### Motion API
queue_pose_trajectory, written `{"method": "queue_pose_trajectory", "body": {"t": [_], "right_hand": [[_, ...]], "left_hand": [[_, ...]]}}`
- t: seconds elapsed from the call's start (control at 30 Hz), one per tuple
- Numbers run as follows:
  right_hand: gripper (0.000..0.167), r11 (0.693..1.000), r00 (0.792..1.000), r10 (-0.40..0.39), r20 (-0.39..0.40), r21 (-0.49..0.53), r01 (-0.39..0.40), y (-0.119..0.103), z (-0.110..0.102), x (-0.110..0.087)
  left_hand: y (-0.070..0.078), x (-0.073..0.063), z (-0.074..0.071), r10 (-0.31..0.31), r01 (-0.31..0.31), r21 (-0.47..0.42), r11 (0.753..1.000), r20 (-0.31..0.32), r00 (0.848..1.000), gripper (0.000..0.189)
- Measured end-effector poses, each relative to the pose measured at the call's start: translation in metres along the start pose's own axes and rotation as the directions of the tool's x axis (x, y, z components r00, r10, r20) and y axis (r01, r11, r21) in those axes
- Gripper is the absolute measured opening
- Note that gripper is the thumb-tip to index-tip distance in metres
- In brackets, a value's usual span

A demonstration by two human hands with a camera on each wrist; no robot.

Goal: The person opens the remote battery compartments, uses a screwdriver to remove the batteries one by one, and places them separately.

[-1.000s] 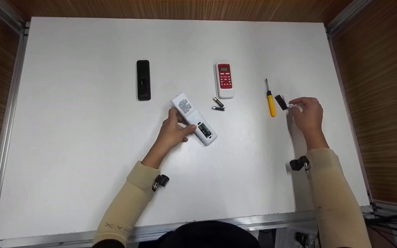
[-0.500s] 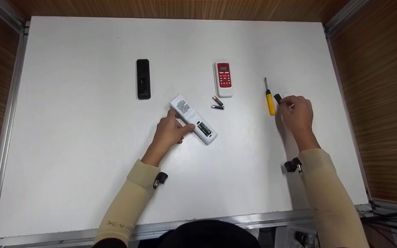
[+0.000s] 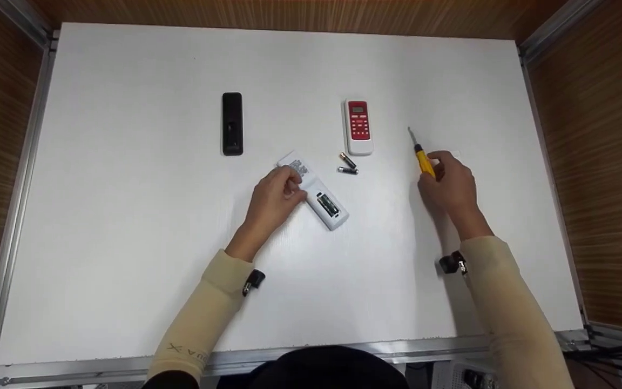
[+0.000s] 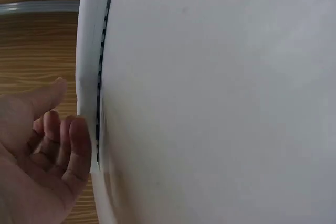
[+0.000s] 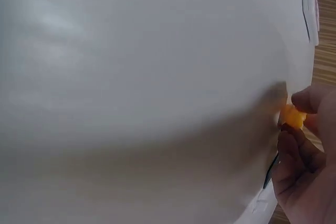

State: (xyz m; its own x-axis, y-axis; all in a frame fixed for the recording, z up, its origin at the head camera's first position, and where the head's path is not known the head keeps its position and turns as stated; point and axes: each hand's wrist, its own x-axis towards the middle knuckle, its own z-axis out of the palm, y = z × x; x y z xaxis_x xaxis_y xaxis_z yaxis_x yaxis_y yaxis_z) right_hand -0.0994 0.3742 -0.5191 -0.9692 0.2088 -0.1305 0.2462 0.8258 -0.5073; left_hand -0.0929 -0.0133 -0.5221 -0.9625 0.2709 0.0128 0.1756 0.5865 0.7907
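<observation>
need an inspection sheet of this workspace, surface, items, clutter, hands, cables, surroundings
Surface: white table, lit with soft shadows by the arms.
Job's things: white remote back up, battery compartment uncovered, contents unclear; yellow screwdriver, tip pointing away from the person.
Clutter: black remote, red-and-white remote, two loose batteries near the latter's lower end.
Hands: left hand at the white remote, contact unclear; right hand pinches the screwdriver handle.
Cables: black cables off the table, lower right of the head view.
Surroundings: wood-grain panels, metal rails.
</observation>
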Motion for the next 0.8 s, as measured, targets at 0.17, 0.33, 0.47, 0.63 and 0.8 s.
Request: {"method": "queue_pose_trajectory", "body": {"t": [0.17, 0.33, 0.47, 0.63, 0.8], "right_hand": [[0.035, 0.962, 0.994, 0.081, -0.077, 0.268, -0.058, -0.007, 0.000, -0.002], [0.031, 0.778, 0.983, 0.164, -0.082, 0.624, -0.078, -0.019, -0.005, -0.006], [0.034, 0.602, 0.985, 0.154, -0.079, 0.798, -0.031, -0.027, -0.009, -0.011], [0.028, 0.468, 0.990, 0.121, -0.074, 0.884, 0.009, -0.039, -0.012, -0.021], [0.040, 0.456, 0.997, 0.056, -0.062, 0.889, 0.030, -0.055, -0.006, -0.034]], "left_hand": [[0.002, 0.012, -0.004, 0.225, -0.239, 0.144, 0.960, 0.112, 0.968, 0.036], [0.004, 0.021, -0.004, 0.255, -0.329, 0.231, 0.916, 0.299, 0.920, 0.055], [0.009, 0.023, -0.003, 0.248, -0.363, 0.270, 0.892, 0.379, 0.891, 0.056], [0.010, 0.023, -0.001, 0.243, -0.373, 0.306, 0.876, 0.389, 0.889, 0.052], [0.013, 0.023, 0.002, 0.234, -0.350, 0.346, 0.871, 0.334, 0.913, 0.052]]}}
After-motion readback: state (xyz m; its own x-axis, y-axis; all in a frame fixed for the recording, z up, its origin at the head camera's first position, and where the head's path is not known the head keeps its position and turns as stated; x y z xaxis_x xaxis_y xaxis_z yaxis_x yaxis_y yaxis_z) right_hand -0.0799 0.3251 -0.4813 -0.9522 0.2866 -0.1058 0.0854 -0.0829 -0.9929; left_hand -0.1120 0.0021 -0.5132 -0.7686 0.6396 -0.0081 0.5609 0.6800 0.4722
